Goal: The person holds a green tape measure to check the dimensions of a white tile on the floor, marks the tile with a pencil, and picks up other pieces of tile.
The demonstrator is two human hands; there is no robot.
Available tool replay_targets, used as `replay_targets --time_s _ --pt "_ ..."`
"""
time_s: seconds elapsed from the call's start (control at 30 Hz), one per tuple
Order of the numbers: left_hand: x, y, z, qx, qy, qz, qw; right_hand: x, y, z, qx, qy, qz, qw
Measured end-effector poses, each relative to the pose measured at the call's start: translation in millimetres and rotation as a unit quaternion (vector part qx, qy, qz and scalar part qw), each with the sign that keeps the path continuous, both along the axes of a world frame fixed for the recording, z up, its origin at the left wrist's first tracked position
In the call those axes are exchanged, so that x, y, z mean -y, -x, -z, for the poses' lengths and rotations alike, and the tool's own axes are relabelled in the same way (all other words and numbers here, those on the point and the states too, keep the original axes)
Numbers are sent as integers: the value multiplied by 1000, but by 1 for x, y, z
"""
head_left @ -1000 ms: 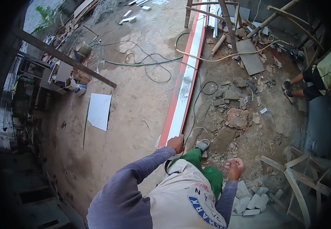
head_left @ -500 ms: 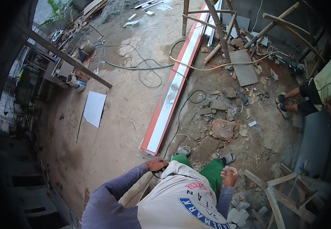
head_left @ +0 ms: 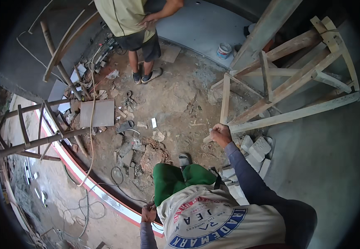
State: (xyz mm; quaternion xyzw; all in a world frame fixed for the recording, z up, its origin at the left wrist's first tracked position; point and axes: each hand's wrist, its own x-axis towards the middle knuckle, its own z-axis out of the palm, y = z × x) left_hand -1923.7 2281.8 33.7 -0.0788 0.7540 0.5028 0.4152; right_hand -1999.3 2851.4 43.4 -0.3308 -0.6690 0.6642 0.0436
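Observation:
My left hand (head_left: 148,212) is low at the left of my green trousers, fingers curled beside a dark cable (head_left: 131,198); what they hold is unclear. Below it runs a long red-edged white beam (head_left: 80,169) on the ground. My right hand (head_left: 220,135) is closed out to the right, in front of the low end of a timber frame (head_left: 287,96); I cannot tell what it holds, if anything, or whether it touches the wood. White blocks (head_left: 258,150) lie in a pile beside that hand.
A person (head_left: 138,41) in a pale shirt stands at the top. A trestle (head_left: 26,147), a grey board (head_left: 97,113) and a pale hose (head_left: 92,143) are at the left. Rubble (head_left: 153,155) covers the ground ahead. A bucket (head_left: 224,50) stands behind.
My view has swung to the right: the other person moved to the top, the beam to the lower left. My right hand now appears higher, by the timber frame.

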Motion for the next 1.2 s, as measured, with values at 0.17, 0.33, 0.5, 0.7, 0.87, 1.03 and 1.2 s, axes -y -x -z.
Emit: replay_targets --time_s 0.17,0.33,0.5,0.7,0.87,1.03,1.2 --pt "-66 102 -4 -3 -73 50 996 -73 5 -7 23 -67 109 992" --pt "-119 194 3 54 -138 -25 989 -79 4 15 28 -12 184 983" --pt "-189 330 -10 158 -255 -89 950 -60 62 26 112 52 214 969" --pt "-225 467 86 -80 -189 -38 978 -103 274 -58 18 45 154 987" --pt "-249 542 60 203 -203 80 955 -141 372 -82 -34 -229 88 969" --pt "-308 614 -23 348 -179 82 917 -176 392 -47 11 -90 178 980" --pt "-386 661 -13 164 -111 163 966 -234 434 -45 34 41 220 974"
